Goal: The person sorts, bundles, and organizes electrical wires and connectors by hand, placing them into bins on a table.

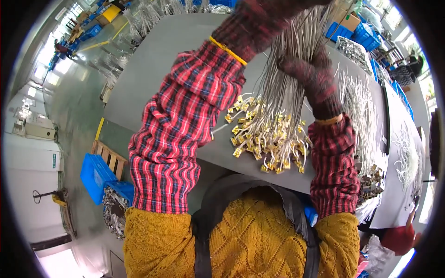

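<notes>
A thick bundle of grey wires (282,76) rises from the table toward the top of the picture. Many yellow-and-white connector ends (278,139) fan out at its near end on the grey tabletop. My right hand (313,76), in a dark red knitted glove, is closed around the bundle, with its thumb across the front. My left hand (278,14), gloved alike, reaches across to the bundle's upper part; its fingers are blurred and partly cut off by the top edge. Checked red sleeves cover both forearms.
Pale wires (364,111) lie in a long heap right of my right arm, with metal-ended pieces (371,183) at their near end. Another grey table (391,204) stands beyond. Blue crates (95,178) and a wooden pallet (111,157) are on the floor at left.
</notes>
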A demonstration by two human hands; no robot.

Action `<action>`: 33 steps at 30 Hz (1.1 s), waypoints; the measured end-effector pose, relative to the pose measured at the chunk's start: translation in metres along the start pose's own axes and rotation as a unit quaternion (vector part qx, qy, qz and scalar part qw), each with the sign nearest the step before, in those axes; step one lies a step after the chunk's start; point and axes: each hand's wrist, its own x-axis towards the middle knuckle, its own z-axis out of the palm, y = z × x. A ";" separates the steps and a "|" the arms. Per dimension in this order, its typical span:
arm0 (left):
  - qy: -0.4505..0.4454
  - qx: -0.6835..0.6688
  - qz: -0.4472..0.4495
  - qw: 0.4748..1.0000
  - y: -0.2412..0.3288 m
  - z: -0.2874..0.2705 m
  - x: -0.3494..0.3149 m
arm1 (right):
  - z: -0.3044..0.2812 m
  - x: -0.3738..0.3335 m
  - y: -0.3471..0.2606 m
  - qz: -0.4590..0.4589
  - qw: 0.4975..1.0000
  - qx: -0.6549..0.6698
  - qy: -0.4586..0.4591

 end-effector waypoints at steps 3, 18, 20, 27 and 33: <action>0.043 -0.142 0.076 0.986 -0.010 0.014 -0.014 | -0.002 -0.005 0.023 0.006 0.998 0.027 -0.063; 0.045 -0.032 -0.174 0.983 0.003 0.027 -0.004 | -0.003 0.001 0.030 -0.080 0.996 -0.045 0.025; 0.053 -0.033 -0.186 0.980 0.004 0.030 -0.006 | -0.012 0.006 0.055 -0.083 0.991 -0.097 -0.044; 0.079 -0.038 -0.217 0.972 0.001 0.037 -0.014 | -0.026 0.022 0.029 -0.065 0.998 -0.001 0.008; 0.089 -0.036 -0.236 0.967 0.003 0.045 -0.021 | 0.003 0.014 0.012 -0.072 0.993 -0.052 -0.078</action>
